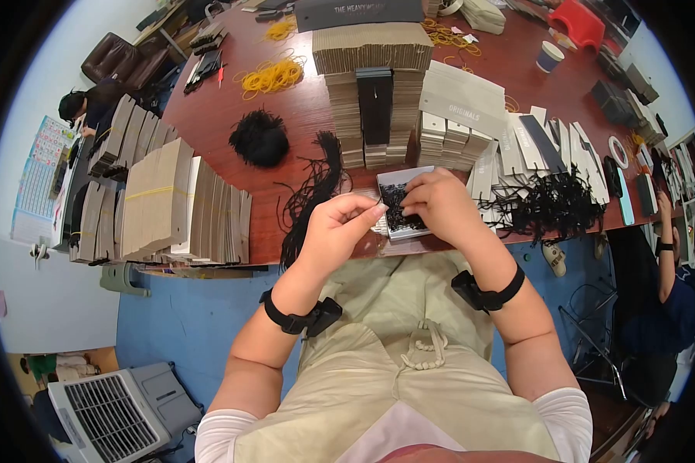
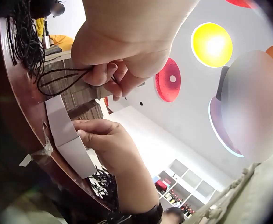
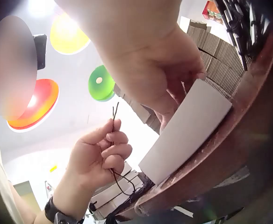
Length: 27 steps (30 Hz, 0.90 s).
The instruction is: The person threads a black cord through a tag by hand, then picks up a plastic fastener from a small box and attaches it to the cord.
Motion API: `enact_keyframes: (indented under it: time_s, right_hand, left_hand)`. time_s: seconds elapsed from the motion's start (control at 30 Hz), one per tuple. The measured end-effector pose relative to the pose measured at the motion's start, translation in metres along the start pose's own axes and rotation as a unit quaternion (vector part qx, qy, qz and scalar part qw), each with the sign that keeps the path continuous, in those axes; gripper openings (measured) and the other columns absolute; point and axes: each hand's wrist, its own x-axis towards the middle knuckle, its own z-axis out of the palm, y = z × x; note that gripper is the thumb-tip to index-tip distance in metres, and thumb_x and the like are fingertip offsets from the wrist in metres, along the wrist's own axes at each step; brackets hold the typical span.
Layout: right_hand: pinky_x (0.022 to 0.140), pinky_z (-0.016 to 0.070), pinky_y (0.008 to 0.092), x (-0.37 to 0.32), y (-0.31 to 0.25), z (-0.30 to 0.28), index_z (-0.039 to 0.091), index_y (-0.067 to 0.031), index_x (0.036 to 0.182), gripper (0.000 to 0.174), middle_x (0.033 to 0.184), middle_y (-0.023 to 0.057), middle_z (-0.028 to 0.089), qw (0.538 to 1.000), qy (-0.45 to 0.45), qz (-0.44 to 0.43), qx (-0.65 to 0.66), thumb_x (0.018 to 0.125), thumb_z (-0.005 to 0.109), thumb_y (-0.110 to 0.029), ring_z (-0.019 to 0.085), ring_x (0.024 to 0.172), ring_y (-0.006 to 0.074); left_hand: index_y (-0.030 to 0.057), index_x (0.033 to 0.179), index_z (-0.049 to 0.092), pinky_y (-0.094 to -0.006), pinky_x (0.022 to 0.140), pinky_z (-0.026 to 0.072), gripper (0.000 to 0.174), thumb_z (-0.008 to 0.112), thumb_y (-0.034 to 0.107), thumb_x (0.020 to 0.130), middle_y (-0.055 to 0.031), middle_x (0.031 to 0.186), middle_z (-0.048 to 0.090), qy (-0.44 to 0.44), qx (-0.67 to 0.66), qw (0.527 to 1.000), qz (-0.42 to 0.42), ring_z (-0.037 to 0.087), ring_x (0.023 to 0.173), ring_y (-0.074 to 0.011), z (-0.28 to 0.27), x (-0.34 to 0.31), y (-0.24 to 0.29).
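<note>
My left hand point(image 1: 336, 231) pinches a thin black cord between thumb and fingers. That cord point(image 2: 61, 69) hangs in a loop, its two ends sticking up above the fingertips in the right wrist view. A white open box point(image 1: 394, 235) sits at the table's front edge, filled with small black pieces point(image 1: 398, 202). My right hand point(image 1: 445, 207) dips its bent fingers into the box from the right. The box wall hides those fingertips in the right wrist view, so I cannot tell whether they hold a piece. Left of the box lies a bundle of black cords point(image 1: 314, 189).
Tall stacks of cardboard tags point(image 1: 373, 50) stand behind the box, and white tags point(image 1: 462, 100) beside them. More tag stacks point(image 1: 158, 202) occupy the left. Another pile of black cords point(image 1: 552, 204) lies right, a black ball of cords point(image 1: 259, 139) left. A paper cup point(image 1: 549, 57) stands far right.
</note>
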Motion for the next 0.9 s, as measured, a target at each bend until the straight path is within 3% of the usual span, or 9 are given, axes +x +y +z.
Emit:
enact_keyframes:
  time_s: [0.07,0.17,0.27,0.37,0.47,0.57,0.77,0.9]
  right_hand:
    - [0.073,0.0468,0.0358,0.001,0.005,-0.004,0.070,-0.0060,0.075,0.012,0.082,0.0072,0.066,0.999,0.031,-0.011,0.011,0.064,0.071,-0.009,0.057,0.078,0.0282]
    - [0.068,0.0476,0.0337,0.002,0.006,-0.008,0.070,-0.0049,0.073,0.007,0.079,0.0081,0.066,0.992,0.055,0.032,0.108,0.067,0.071,-0.007,0.058,0.071,0.0246]
    - [0.061,0.0461,0.0287,0.002,0.000,-0.017,0.069,-0.0031,0.075,0.004,0.072,0.0076,0.065,0.947,0.020,0.176,0.267,0.073,0.070,-0.006,0.056,0.064,0.0174]
    - [0.056,0.0430,0.0238,0.002,0.002,-0.023,0.065,-0.0010,0.081,0.006,0.072,0.0054,0.062,0.829,-0.019,0.272,0.488,0.079,0.067,-0.007,0.054,0.065,0.0112]
    - [0.055,0.0417,0.0221,-0.002,-0.005,-0.024,0.061,-0.0004,0.086,0.010,0.075,0.0046,0.060,0.694,-0.067,0.294,0.654,0.083,0.065,-0.008,0.053,0.066,0.0109]
    - [0.055,0.0423,0.0232,-0.004,-0.004,-0.018,0.058,-0.0015,0.085,0.013,0.080,0.0058,0.060,0.638,-0.118,0.290,0.704,0.086,0.062,-0.013,0.054,0.065,0.0117]
    - [0.055,0.0414,0.0227,-0.004,-0.006,-0.012,0.058,-0.0016,0.085,0.013,0.079,0.0044,0.059,0.594,-0.126,0.285,0.742,0.087,0.061,-0.014,0.052,0.066,0.0115]
    - [0.054,0.0402,0.0218,-0.005,-0.011,-0.011,0.059,-0.0011,0.086,0.013,0.078,0.0036,0.059,0.600,-0.129,0.302,0.729,0.086,0.062,-0.013,0.051,0.063,0.0111]
  left_hand:
    - [-0.0004,0.086,0.065,-0.0183,0.053,0.0369,0.009,0.064,0.009,0.085,0.0038,0.071,0.056,0.004,0.006,1.000,0.003,0.046,0.062,-0.0015,0.001,0.001,-0.001]
    - [-0.0008,0.086,0.065,-0.0183,0.052,0.0370,0.010,0.063,0.009,0.085,0.0036,0.071,0.056,0.001,0.000,1.000,0.006,0.047,0.061,-0.0016,0.001,0.002,-0.002]
    - [-0.0013,0.087,0.065,-0.0187,0.052,0.0379,0.010,0.064,0.009,0.085,0.0029,0.073,0.057,-0.006,-0.008,1.000,0.000,0.048,0.062,-0.0018,0.000,0.001,-0.002]
    - [-0.0011,0.087,0.065,-0.0192,0.052,0.0390,0.011,0.064,0.009,0.085,0.0022,0.075,0.057,0.000,0.013,0.999,0.041,0.049,0.062,-0.0021,0.002,0.004,-0.007]
    - [-0.0008,0.087,0.066,-0.0193,0.053,0.0396,0.011,0.065,0.009,0.085,0.0019,0.076,0.057,-0.003,0.044,0.997,0.060,0.049,0.063,-0.0026,0.003,0.005,-0.009]
    - [-0.0006,0.087,0.066,-0.0191,0.053,0.0395,0.011,0.065,0.010,0.084,0.0018,0.075,0.057,-0.001,0.042,0.998,0.037,0.049,0.062,-0.0032,0.007,0.003,-0.001]
    - [0.0003,0.086,0.067,-0.0203,0.055,0.0395,0.010,0.066,0.010,0.083,0.0010,0.074,0.056,0.001,0.123,0.987,0.107,0.050,0.063,-0.0043,0.005,0.004,-0.006]
    - [0.0005,0.086,0.067,-0.0206,0.056,0.0396,0.010,0.066,0.010,0.083,0.0007,0.075,0.057,0.002,0.103,0.991,0.083,0.050,0.064,-0.0043,0.005,0.004,-0.006]
